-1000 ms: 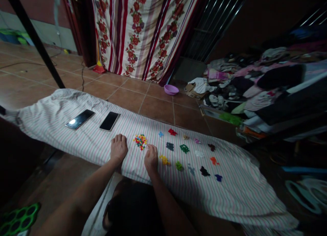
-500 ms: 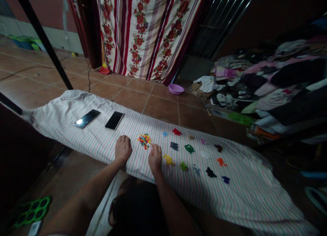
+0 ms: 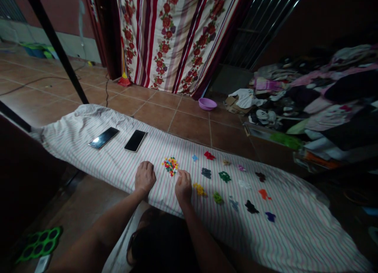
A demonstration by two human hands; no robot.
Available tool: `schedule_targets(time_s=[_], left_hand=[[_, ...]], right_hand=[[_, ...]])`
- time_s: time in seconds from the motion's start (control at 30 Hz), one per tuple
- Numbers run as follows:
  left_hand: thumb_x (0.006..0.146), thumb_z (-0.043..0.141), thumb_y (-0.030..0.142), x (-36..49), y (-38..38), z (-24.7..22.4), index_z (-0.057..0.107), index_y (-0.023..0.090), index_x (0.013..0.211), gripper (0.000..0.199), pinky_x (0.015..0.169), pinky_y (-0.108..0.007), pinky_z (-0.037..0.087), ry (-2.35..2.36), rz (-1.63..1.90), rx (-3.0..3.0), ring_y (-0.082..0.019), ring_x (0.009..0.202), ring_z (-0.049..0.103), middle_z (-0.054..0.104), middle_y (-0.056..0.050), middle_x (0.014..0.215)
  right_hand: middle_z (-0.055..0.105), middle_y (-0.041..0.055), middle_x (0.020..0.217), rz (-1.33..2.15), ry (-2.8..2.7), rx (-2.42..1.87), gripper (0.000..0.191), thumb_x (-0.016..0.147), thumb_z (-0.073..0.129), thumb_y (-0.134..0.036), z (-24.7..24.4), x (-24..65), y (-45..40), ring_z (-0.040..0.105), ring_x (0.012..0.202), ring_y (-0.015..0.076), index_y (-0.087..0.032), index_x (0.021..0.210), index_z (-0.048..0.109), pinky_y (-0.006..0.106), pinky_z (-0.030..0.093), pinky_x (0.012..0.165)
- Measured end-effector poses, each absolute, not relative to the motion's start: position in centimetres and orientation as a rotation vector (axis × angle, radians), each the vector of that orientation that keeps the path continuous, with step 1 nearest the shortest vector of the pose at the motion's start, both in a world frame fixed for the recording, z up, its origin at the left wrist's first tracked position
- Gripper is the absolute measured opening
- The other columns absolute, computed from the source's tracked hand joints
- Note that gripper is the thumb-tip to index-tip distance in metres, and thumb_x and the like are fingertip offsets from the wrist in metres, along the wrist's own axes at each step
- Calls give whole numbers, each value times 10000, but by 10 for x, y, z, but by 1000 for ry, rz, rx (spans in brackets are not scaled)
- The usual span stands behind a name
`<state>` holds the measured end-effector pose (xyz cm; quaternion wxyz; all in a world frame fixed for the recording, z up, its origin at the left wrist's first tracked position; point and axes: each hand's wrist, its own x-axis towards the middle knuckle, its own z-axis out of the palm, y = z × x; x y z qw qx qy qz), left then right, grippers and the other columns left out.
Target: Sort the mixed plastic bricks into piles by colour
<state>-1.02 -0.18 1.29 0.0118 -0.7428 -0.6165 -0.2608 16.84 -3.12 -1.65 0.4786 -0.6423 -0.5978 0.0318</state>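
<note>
A small pile of mixed, multicoloured pieces (image 3: 170,166) lies on the striped cloth (image 3: 174,145) in front of me. At its lower right edge, my right hand (image 3: 183,186) is closed in a pinch; anything between its fingertips is too small to make out. Just left of the pile, my left hand (image 3: 145,176) rests on the cloth with its fingers curled in, holding nothing that I can see. Several single-colour heaps spread out to the right, among them yellow pieces (image 3: 200,189), dark grey pieces (image 3: 206,173), dark green pieces (image 3: 225,176) and red pieces (image 3: 209,156).
Two phones, one with a glare (image 3: 104,138) and one dark (image 3: 136,141), lie on the cloth at left. Beyond it stand a purple basin (image 3: 207,104) and a hanging floral curtain (image 3: 177,40). Clothes (image 3: 321,91) are heaped at right. A dark pole (image 3: 56,46) slants at left.
The whole view has shifted slightly, so everything appears a little further right. Both hands stay in nearly the same places by the mixed pile, the right one still pinched at its edge.
</note>
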Motion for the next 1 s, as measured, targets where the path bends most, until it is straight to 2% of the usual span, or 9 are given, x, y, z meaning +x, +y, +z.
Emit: schedule_targets(time_s=[0.57, 0.8, 1.0], left_hand=[[804, 445, 133, -9, -2, 20, 548, 202, 855, 135, 885, -401, 429, -1964, -735, -2326, -249, 942, 509, 576, -104, 916], [801, 458, 135, -9, -2, 19, 550, 204, 858, 129, 878, -406, 427, -1950, -739, -2327, -255, 950, 511, 578, -105, 921], [797, 464, 135, -9, -2, 20, 552, 207, 860, 130, 895, -407, 421, -1954, -723, -2329, -257, 954, 511, 578, -105, 927]], right_hand=[[633, 111, 984, 61, -1451, -1547, 334, 858, 328, -100, -19, 169, -31, 578, 983, 215, -161, 1004, 623, 392, 489, 905], [655, 108, 957, 86, -1388, -1559, 314, 913, 335, -191, -18, 173, -30, 600, 948, 212, -166, 975, 642, 383, 497, 882], [660, 108, 975, 152, -1440, -1602, 316, 867, 409, -212, -16, 183, -19, 622, 867, 203, -159, 1074, 641, 355, 525, 809]])
